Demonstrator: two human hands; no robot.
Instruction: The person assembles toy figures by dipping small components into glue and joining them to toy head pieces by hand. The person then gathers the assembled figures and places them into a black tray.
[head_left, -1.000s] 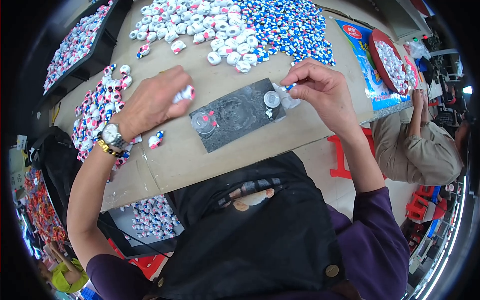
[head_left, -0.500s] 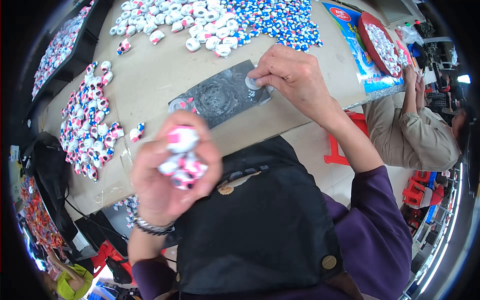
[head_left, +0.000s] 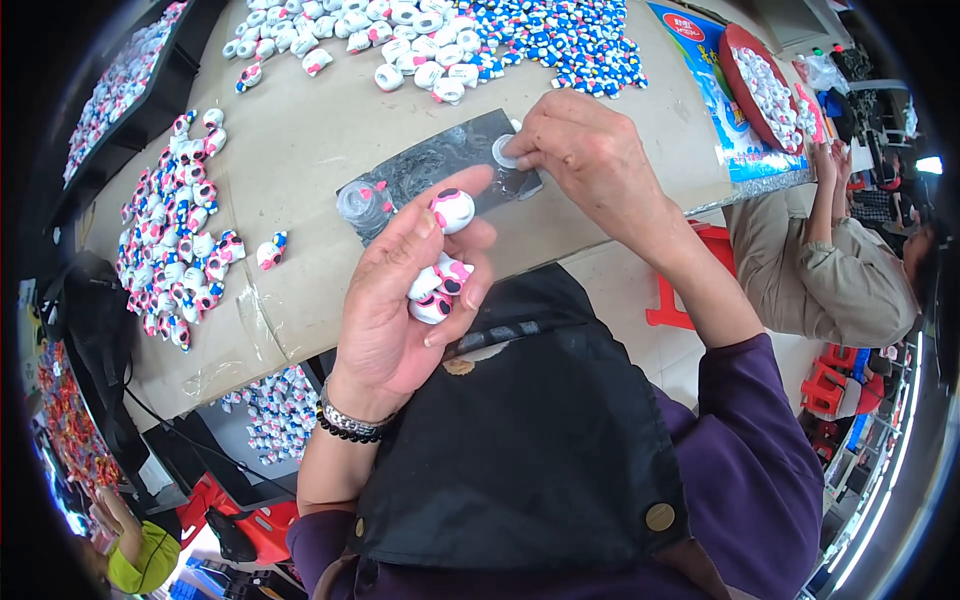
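Note:
My left hand [head_left: 375,300], palm up, is curled around several small white figurine heads with pink and black markings. One toy head [head_left: 454,212] sits between the thumb and fingers; others [head_left: 440,285] rest lower against the fingers. To its right, my right hand [head_left: 600,155] has its fingertips pinched together at a small round whitish dish [head_left: 503,152]. Whatever is between those fingertips is hidden. The dish lies on the right end of a dark grey mat [head_left: 430,160]. At the mat's left end is a clear round dish [head_left: 360,203] with tiny pink pieces around it.
Loose white heads [head_left: 400,50] and blue-and-white bodies [head_left: 560,45] cover the table's far side. Pink, white and blue figurines [head_left: 185,240] are heaped at the left, with one figurine [head_left: 271,251] apart. A red tray [head_left: 735,60] stands far right, near a person [head_left: 840,260].
My left hand has moved right and a little up toward the mat, turning its held heads into clearer view. My right hand stays at the round dish, its fingertips slightly shifted.

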